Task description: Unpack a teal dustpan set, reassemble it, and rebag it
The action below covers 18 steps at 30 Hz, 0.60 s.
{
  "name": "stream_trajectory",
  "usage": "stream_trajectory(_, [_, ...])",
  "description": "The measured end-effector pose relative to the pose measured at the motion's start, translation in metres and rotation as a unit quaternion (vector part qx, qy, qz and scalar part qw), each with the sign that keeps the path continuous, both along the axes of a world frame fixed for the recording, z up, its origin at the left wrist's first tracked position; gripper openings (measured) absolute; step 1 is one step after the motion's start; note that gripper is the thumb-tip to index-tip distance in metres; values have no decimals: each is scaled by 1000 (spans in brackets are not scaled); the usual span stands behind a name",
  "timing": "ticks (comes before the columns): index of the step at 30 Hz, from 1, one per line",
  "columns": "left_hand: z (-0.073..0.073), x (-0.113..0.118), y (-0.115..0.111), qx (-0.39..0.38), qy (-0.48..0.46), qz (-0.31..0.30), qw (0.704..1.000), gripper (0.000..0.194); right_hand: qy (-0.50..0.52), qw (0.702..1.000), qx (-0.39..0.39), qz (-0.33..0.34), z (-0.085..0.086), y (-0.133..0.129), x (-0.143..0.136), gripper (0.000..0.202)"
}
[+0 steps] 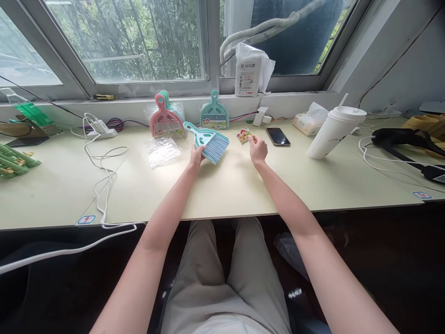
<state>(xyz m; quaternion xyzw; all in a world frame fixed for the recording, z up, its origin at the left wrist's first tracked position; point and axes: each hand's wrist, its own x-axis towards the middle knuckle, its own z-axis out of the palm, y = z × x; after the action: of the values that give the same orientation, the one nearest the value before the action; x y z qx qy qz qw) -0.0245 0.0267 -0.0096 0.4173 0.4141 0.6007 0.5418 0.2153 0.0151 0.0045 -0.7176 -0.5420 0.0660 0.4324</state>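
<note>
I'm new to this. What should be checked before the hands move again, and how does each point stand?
1. Left hand gripping the teal dustpan set: ok.
2. Right hand holding the printed card: ok.
3. Brush bristles facing up: ok.
4. Brush firmly clipped to its pan: cannot tell.
5. Clear wrapper off the table: not ok.
6. Phone untouched by either hand: ok.

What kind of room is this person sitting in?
Probably a small workroom or office: a long pale desk runs beneath the windows, with a white power strip and its cables, a phone and a lidded cup.
</note>
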Motion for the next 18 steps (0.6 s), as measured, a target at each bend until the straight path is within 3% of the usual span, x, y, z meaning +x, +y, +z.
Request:
stream_trajectory(4, [0,9,-7,-11,12,-25,1000,26,-33,998,51,25,6,-8,-8,67])
stream_trajectory(7, [2,17,-14,-4,-7,-50,999,26,-98,989,65,91,3,-13,-24,66])
stream_trajectory(12, [4,28,-21,8,-41,-78,996,34,-120,959,-1,258,-14,-14,-55,55])
stream_trajectory(18, [2,24,-19,21,-70,-84,994,33,-117,938,-43,323,-19,-12,-61,53])
